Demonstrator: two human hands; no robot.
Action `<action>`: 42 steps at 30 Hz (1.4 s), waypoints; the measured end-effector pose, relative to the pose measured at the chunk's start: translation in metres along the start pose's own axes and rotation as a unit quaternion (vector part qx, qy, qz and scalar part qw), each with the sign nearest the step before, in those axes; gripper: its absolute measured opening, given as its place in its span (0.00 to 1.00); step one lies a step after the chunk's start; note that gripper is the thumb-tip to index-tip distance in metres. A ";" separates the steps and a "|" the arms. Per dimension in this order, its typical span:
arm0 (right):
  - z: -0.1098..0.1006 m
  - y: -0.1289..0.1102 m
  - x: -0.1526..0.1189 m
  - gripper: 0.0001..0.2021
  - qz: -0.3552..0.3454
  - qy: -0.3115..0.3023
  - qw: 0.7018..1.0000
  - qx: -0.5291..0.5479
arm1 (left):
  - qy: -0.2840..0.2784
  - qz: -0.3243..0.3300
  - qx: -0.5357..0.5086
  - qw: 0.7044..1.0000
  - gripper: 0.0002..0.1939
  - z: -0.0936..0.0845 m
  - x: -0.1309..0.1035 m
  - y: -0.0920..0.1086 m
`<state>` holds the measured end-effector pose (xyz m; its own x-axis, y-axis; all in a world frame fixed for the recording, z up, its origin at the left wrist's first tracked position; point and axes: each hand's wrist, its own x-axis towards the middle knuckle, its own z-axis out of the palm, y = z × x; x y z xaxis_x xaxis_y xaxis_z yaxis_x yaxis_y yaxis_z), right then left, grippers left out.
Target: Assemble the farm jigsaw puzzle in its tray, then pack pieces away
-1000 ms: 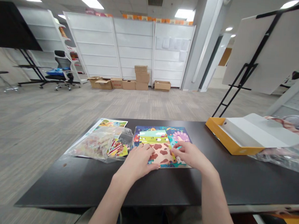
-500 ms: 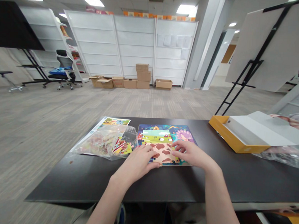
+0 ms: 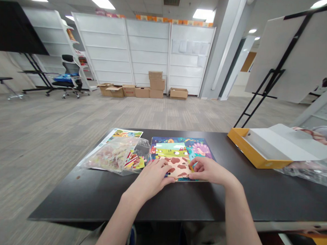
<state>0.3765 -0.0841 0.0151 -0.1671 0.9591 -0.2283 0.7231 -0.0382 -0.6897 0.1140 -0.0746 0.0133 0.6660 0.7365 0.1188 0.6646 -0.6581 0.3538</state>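
A small jigsaw puzzle (image 3: pixel 175 155), with a green field, sheep and a brown-spotted pink lower part, lies on a larger blue animal picture board (image 3: pixel 200 147). My left hand (image 3: pixel 157 171) rests on the puzzle's lower left edge, fingers stretched and thumb apart. At its right edge is my right hand (image 3: pixel 206 170), with bent fingers and the thumb apart from the index finger; a bit of yellow shows between them. Left of the board, a clear plastic bag (image 3: pixel 110 156) holds colourful pieces and lies over a picture sheet (image 3: pixel 108 135).
On the right of the black table (image 3: pixel 181 206) stands an open yellow box (image 3: pixel 259 161) with its white flap raised. Crumpled clear plastic (image 3: pixel 304 175) lies beside it. Beyond the table are cardboard boxes (image 3: pixel 156 84), an office chair (image 3: pixel 69 77) and a whiteboard on a stand (image 3: pixel 296 59).
My right hand's thumb and fingertips have shifted slightly at the puzzle's right edge, and the fingers are more bent. My left hand stays in place. The view has tilted a little.
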 end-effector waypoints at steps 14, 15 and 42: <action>0.004 -0.003 0.002 0.12 -0.055 -0.014 0.998 -0.008 | 0.001 0.003 0.010 1.000 0.13 0.003 0.002 0.000; 0.004 -0.003 0.002 0.11 -0.061 -0.013 0.998 -0.011 | 0.000 0.002 0.010 1.000 0.13 0.003 0.002 0.000; -0.025 0.041 0.000 0.06 0.033 0.160 0.981 -0.105 | -0.014 0.016 -0.106 0.994 0.15 0.002 0.003 -0.002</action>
<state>0.4231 -0.0784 0.0043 0.0795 0.9967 -0.0165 0.8526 -0.0766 -0.5169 0.1153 -0.0717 0.0107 0.6969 0.7090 0.1079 0.5583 -0.6308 0.5389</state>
